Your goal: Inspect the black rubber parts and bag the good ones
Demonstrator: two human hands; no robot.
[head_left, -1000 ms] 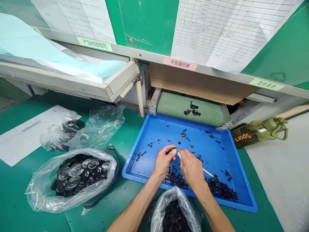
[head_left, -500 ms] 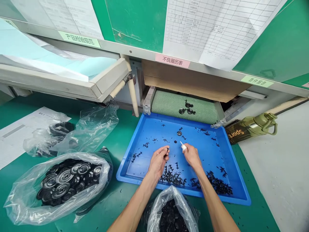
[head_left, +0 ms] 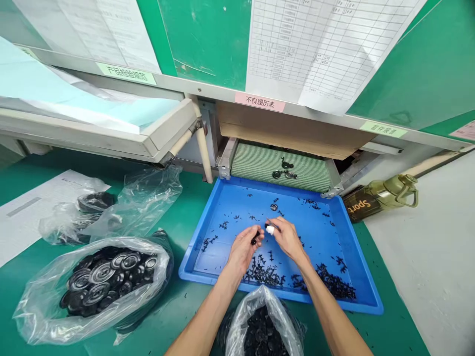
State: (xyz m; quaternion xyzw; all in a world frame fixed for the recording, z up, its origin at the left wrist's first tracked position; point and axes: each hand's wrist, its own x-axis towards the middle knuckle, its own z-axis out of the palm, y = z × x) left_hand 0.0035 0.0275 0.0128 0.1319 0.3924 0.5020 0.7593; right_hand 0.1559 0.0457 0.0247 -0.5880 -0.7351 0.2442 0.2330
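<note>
The right hand (head_left: pixel 284 238) has neared black parts (head_left: pixel 254 241) that the left hand (head_left: pixel 245 244) pinches, fingers gripping a white-wrapped tool (head_left: pixel 270 230), apparently for control.

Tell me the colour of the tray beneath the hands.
The tray is blue, best seen in the head view.

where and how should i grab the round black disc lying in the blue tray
The round black disc is likely best pinched at opposite edges of its rim, from above: it looks to lie flat in the blue tray, circular face up. Small black scraps sit close by, so stay tight to it.
</note>
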